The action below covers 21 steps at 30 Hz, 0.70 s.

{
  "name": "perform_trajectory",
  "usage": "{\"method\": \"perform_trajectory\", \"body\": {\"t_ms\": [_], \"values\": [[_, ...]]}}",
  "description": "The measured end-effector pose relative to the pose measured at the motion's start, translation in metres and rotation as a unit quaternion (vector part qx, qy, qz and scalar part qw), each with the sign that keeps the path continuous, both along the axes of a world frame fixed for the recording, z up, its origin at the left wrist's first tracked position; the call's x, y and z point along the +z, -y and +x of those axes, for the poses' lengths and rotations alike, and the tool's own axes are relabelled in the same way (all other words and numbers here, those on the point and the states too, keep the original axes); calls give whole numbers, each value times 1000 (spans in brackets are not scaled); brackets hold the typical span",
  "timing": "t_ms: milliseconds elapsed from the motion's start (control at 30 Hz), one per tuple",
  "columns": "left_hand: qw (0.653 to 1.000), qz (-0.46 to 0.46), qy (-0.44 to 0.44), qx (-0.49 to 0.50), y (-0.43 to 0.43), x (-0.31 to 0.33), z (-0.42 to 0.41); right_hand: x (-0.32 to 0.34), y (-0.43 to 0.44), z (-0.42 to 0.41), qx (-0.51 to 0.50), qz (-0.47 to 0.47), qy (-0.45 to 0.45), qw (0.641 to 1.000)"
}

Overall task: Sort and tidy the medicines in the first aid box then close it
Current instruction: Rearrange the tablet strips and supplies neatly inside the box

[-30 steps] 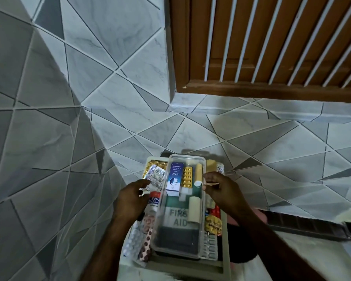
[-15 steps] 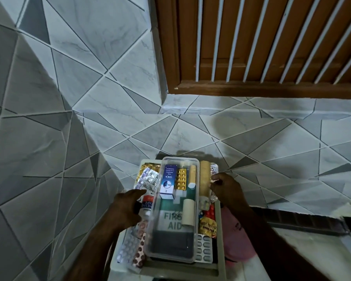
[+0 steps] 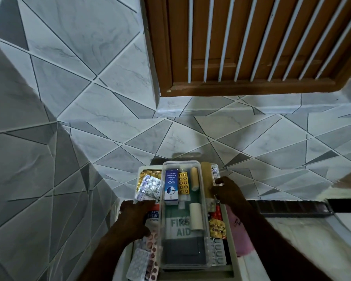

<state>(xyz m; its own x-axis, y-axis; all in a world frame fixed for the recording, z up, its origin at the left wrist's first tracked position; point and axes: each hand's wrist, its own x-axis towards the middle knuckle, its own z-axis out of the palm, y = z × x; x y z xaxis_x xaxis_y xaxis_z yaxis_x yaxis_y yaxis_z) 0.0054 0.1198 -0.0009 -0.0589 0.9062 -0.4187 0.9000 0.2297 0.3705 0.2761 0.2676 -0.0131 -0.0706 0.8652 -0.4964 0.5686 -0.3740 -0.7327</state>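
Observation:
The white first aid box (image 3: 150, 166) lies open at the bottom centre. A clear inner tray (image 3: 183, 254) sits over its "FIRST AID" label. In the tray are a blue medicine carton (image 3: 171, 186), an orange blister strip (image 3: 183, 183), a small tan roll (image 3: 194, 179) and a white roll (image 3: 196, 217). My right hand (image 3: 229, 192) curls its fingers on a long tan bandage roll (image 3: 206, 179) standing along the tray's right side. My left hand (image 3: 136, 218) rests flat on the left compartment, over an adhesive tape box (image 3: 153, 216) and below silver blister strips (image 3: 149, 186).
More blister strips (image 3: 142, 262) fill the lower left compartment, and a gold sachet (image 3: 217, 228) lies in the right one. A pink cloth (image 3: 241, 236) lies against the box's right side. Grey tiled walls and a brown slatted wooden panel (image 3: 251, 47) stand behind.
My right hand has carried the long tan roll from over the tray to the tray's right side. My left hand has stayed on the left compartment. The view has tilted a little.

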Motion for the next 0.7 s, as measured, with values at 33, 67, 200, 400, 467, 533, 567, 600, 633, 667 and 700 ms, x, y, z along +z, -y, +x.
{"method": "perform_trajectory", "body": {"t_ms": [33, 67, 200, 400, 467, 533, 567, 600, 633, 667, 700], "values": [[1000, 5, -2, -6, -1, -1, 0, 0, 0, -1, -3, -5, -3, 1000], [1000, 6, -4, -11, -2, -2, -1, -1, 0, -2, -5, -9, -5, 1000], [1000, 5, 8, -15, -7, -2, -2, -2, 1, -6, -5, -21, -15, 1000], [999, 8, 35, -7, -8, -5, -3, -9, 0, -9, -3, -23, -22, 999], [999, 7, 52, 2, -9, -7, -5, -11, 1, -10, -15, -21, -30, 999], [998, 5, 67, 13, -10, -7, -5, -11, 1, -12, -25, -23, -34, 999], [997, 3, 78, 21, -10, -8, -5, -11, 1, -14, -31, -24, -36, 999], [996, -2, 88, 32, -11, -8, -5, -12, 0, -14, -39, -24, -39, 998], [995, -3, 96, 40, -11, -9, -6, -13, -1, -15, -46, -25, -44, 998], [994, -5, 99, 44, -11, -9, -6, -13, -2, -16, -53, -26, -50, 997], [994, -4, 102, 46, -10, -10, -7, -12, -2, -16, -58, -27, -55, 996]]}}
